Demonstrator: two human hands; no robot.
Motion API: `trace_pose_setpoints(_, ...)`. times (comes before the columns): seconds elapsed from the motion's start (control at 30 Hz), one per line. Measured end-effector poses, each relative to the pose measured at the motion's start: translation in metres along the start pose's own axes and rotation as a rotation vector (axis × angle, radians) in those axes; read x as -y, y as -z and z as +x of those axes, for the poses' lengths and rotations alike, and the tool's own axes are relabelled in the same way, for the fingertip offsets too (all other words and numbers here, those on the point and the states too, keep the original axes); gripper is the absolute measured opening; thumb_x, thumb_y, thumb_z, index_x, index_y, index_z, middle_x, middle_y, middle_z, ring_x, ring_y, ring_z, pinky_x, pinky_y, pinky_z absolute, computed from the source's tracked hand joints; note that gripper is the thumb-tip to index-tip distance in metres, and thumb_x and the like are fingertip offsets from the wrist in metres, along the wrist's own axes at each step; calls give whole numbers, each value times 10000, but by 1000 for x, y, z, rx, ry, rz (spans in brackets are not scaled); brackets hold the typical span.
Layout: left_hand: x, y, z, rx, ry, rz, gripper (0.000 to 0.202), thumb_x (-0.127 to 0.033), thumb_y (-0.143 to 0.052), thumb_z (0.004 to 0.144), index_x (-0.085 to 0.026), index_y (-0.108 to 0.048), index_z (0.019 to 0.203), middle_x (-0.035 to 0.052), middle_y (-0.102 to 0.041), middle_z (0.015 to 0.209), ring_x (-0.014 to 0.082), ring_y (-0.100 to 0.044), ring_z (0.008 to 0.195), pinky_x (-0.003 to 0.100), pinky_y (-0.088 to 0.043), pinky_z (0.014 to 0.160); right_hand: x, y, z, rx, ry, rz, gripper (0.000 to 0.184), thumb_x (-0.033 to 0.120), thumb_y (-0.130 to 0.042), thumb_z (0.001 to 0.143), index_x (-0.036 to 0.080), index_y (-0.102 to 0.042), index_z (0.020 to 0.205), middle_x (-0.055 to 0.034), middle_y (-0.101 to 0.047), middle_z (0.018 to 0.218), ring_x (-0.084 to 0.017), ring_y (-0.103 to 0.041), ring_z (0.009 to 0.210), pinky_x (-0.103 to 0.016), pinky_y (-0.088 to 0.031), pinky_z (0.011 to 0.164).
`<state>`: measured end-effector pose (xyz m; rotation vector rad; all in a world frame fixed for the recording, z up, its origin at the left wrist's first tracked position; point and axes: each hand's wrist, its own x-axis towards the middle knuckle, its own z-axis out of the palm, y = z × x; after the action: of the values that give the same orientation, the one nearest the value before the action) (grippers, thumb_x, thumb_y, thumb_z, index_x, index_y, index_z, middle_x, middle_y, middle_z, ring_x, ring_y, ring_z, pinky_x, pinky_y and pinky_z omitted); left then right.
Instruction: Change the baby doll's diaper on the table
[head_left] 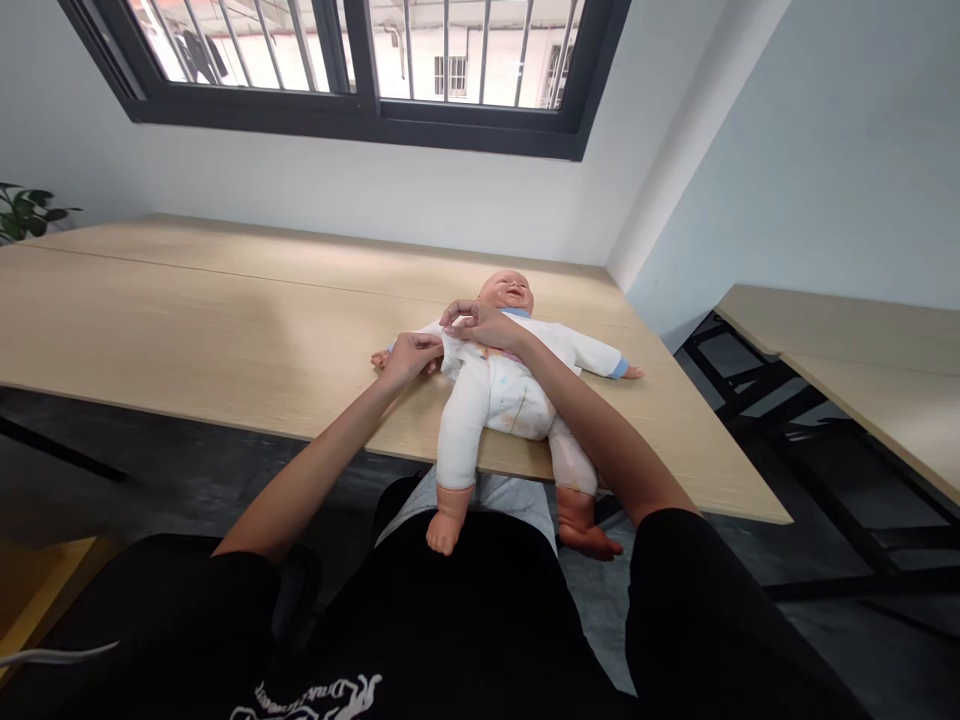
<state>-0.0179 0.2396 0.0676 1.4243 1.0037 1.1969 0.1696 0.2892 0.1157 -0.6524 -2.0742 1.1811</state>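
A baby doll (508,288) lies face up near the front edge of the table, its feet hanging over that edge. It wears a white top (596,350) with blue cuffs and collar, and its white cloth lower body shows stains. My left hand (412,358) pinches the hem of the top at the doll's side, on the left of the picture. Just above it, my right hand (480,325) lies across the doll's chest with fingers bent onto the same part of the top. Part of the chest is hidden beneath my right hand and forearm.
The pale wooden table (187,310) stretches left along the wall under a barred window (360,110). A second table (862,350) with black legs stands at the right. A plant (30,212) shows at the far left, and a dark chair (150,570) is at lower left.
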Motion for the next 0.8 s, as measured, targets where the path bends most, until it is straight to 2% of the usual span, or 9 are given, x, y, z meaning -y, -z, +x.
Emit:
trace_pose_setpoints(0.07,-1,-2,0,-1,-6,28,182,-309,-725,707,-134,-679,688,-18,-567,543,74,-485,473,185,-387,479,2,-1,0,-14,34,-17,313,376,-730,747,129,-645,919,-68,-673,974,-136,-576,788,-248,-443,676)
trace_pose_setpoints(0.17,0,-4,2,-18,34,-8,131,-271,-691,733,-150,-644,751,-8,-612,630,101,-564,540,200,-484,525,8,-3,-2,-20,117,-80,266,373,-722,778,138,-651,879,-70,-679,946,-169,-591,880,-264,-457,728)
trace_pose_setpoints(0.27,2,-5,3,-54,81,-61,153,-268,-691,749,-167,-605,826,0,-649,705,133,-622,613,222,-525,541,14,-3,-8,0,177,-170,195,336,-689,824,145,-655,848,-54,-676,903,-156,-582,843,-270,-448,748)
trace_pose_setpoints(0.37,3,-5,5,-34,87,-102,190,-283,-714,752,-177,-570,816,-10,-640,708,127,-617,631,221,-532,568,16,1,-14,12,172,-196,166,314,-656,851,150,-636,864,-42,-657,894,-141,-562,786,-269,-451,724)
trace_pose_setpoints(0.47,2,-5,4,-19,39,-161,245,-294,-748,736,-182,-536,787,-35,-610,687,101,-584,628,205,-526,607,11,6,-17,-23,148,-164,165,305,-638,849,156,-606,913,-39,-632,922,-148,-564,811,-258,-461,698)
trace_pose_setpoints(0.57,-1,-5,2,-20,31,-231,303,-297,-775,705,-193,-503,788,-57,-584,677,89,-566,626,196,-511,623,8,7,-18,2,66,-178,178,249,-569,861,167,-592,1017,-36,-624,940,-153,-577,802,-234,-434,604)
trace_pose_setpoints(0.67,-3,-6,1,-28,91,-279,352,-277,-781,670,-208,-465,807,-60,-594,695,97,-579,636,201,-497,626,10,2,-17,13,33,-375,160,192,-507,897,166,-607,1020,-38,-643,909,-157,-578,789,-246,-428,626)
trace_pose_setpoints(0.8,-1,-8,1,-4,97,-275,400,-312,-821,643,-207,-521,886,-41,-627,754,109,-602,670,207,-487,635,17,-9,-12,-16,89,-601,78,229,-609,896,151,-618,894,-46,-654,864,-172,-576,789,-280,-431,709)
